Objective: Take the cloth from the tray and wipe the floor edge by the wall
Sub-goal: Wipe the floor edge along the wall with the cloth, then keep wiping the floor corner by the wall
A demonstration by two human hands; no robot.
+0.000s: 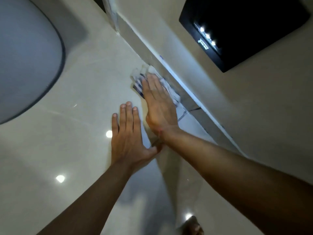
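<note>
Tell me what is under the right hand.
A blue-and-white striped cloth lies under the flat right hand, pressed on the glossy floor beside the baseboard. Its edges stick out around the fingers; the middle is covered by the palm.

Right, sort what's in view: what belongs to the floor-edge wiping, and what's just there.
In the job:
- cloth, pressed flat under the right hand
- floor edge at the foot of the wall
- left hand, flat on the floor beside it

Just there:
- grey rounded object, upper left
- black panel on the wall

The tray is not in view.
</note>
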